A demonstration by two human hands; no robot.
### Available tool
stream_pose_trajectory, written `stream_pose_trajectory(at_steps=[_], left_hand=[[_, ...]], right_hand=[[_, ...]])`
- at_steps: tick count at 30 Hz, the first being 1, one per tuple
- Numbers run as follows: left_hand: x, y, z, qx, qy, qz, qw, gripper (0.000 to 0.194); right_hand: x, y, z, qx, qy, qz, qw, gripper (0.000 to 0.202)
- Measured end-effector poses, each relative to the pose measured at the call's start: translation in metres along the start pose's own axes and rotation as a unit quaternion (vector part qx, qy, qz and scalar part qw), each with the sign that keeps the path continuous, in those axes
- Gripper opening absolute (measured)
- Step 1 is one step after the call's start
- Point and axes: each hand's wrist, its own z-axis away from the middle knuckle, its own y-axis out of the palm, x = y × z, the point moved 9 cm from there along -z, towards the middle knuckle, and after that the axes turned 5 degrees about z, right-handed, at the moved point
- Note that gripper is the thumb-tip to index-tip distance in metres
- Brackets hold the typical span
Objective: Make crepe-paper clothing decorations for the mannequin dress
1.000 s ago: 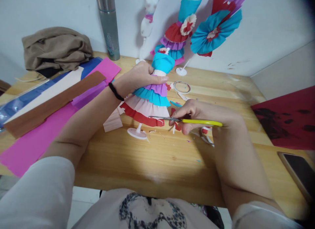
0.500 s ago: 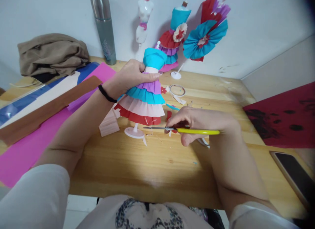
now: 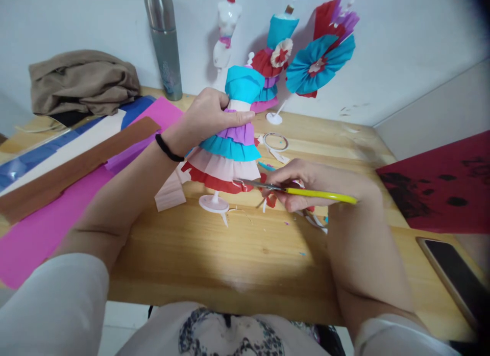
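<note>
Scissors (image 3: 321,194): half a second ago, held low by right hand (image 3: 293,185), blades beneath the red hem (image 3: 220,181) and apart from it. Now raised; blade ends overlap the hem in view, down from the left hand (image 3: 214,113). Contact unclear. Slant changed too: nearly level then, tips now plainly higher than the handles.

Right hand: risen with the scissors, nearer the hem. Red scrap (image 3: 271,200) just below its fingers shows more than half a second ago.

Above the left hand: a second ago, a small pale-and-red flower showed over the turquoise bodice (image 3: 244,84). Now gone from sight; white beads (image 3: 250,59) show there.
</note>
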Motion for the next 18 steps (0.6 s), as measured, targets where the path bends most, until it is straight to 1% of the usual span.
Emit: stream_pose_trajectory(at_steps=[3,6,9,12,16,18], left_hand=[[-0.001,0.003,0.001,0.009,0.005,0.010,1.000,0.049],[-0.004,0.006,0.002,0.014,0.016,0.020,1.000,0.050],[-0.004,0.007,0.002,0.005,0.017,0.011,1.000,0.047],[-0.003,0.010,0.002,0.012,0.015,-0.005,1.000,0.041],[-0.007,0.007,0.002,0.010,0.031,-0.013,0.999,0.048],[-0.008,0.005,0.002,0.012,0.029,-0.019,0.999,0.051]], right_hand=[[-0.008,0.003,-0.004,0.014,0.011,-0.009,1.000,0.049],[-0.011,0.008,-0.007,0.032,-0.003,-0.013,0.999,0.050],[-0.010,0.009,-0.011,0.023,-0.020,0.006,1.000,0.051],[-0.006,0.009,-0.012,0.019,-0.028,0.023,0.999,0.052],[-0.004,0.011,-0.012,0.027,-0.027,0.038,0.999,0.049],[-0.005,0.011,-0.011,0.030,-0.023,0.038,0.999,0.047]])
